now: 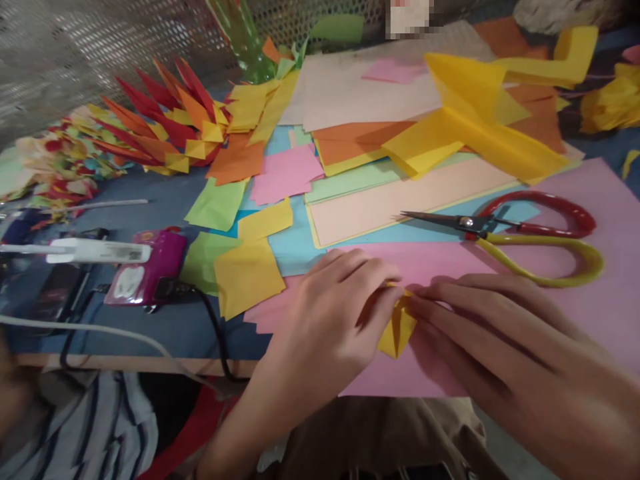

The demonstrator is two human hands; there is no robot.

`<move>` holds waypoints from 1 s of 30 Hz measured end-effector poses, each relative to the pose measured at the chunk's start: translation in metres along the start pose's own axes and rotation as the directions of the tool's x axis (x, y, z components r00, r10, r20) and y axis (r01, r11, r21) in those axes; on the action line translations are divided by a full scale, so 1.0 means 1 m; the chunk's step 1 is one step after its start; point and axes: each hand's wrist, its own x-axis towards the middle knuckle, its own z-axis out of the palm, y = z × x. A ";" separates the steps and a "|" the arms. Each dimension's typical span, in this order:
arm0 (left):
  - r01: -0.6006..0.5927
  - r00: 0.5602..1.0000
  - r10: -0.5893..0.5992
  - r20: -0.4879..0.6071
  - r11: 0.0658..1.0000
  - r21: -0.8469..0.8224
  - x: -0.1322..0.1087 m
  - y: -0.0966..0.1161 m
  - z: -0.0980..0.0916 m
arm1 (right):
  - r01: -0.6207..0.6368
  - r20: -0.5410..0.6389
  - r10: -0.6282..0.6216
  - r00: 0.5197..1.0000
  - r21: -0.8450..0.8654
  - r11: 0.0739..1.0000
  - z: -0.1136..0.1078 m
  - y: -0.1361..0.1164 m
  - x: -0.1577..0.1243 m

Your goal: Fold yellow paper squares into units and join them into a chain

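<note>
A small folded piece of yellow paper (397,333) is between my two hands, over a large pink sheet (565,300). My left hand (345,307) pinches its upper left side between thumb and fingers. From the right, the fingertips of my right hand (505,327) press together on its upper right edge. Part of the paper is covered by my fingers. Scissors (467,223) with one red and one yellow handle lie just beyond my right hand, blades pointing left and slightly parted.
Loose yellow squares (250,277), green paper (217,203) and pink squares (287,173) lie to the left. A folded yellow paper form (470,113) rests at the back right. Further left are red and orange folded spikes (175,120) and a magenta power adapter (150,267) with cables. A person in striped clothing (95,427) sits lower left.
</note>
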 end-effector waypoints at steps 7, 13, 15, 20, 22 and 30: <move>0.032 0.999 -0.032 -0.006 0.999 -0.010 0.003 0.002 0.000 | -0.075 -0.008 0.075 0.997 0.059 0.995 0.002 0.000 -0.005; 0.065 0.998 -0.065 -0.012 0.998 -0.011 0.005 0.004 0.000 | -0.049 0.011 0.049 0.999 0.054 0.997 0.004 0.002 -0.012; 0.074 0.997 -0.074 -0.011 0.997 -0.017 0.005 0.005 -0.001 | -0.055 0.011 0.055 0.998 0.054 0.997 0.003 0.001 -0.012; 0.114 0.993 -0.114 0.003 0.993 -0.033 0.006 0.006 0.000 | -0.110 -0.039 0.114 0.993 0.080 0.991 0.002 -0.003 -0.002; 0.128 0.992 -0.128 0.006 0.991 -0.041 0.005 0.005 0.000 | -0.119 -0.051 0.123 0.991 0.083 0.989 0.003 -0.003 0.002; -0.097 0.995 0.097 0.009 0.982 0.165 -0.012 0.005 -0.007 | -0.051 -0.019 0.051 0.999 0.018 0.999 0.004 -0.001 0.005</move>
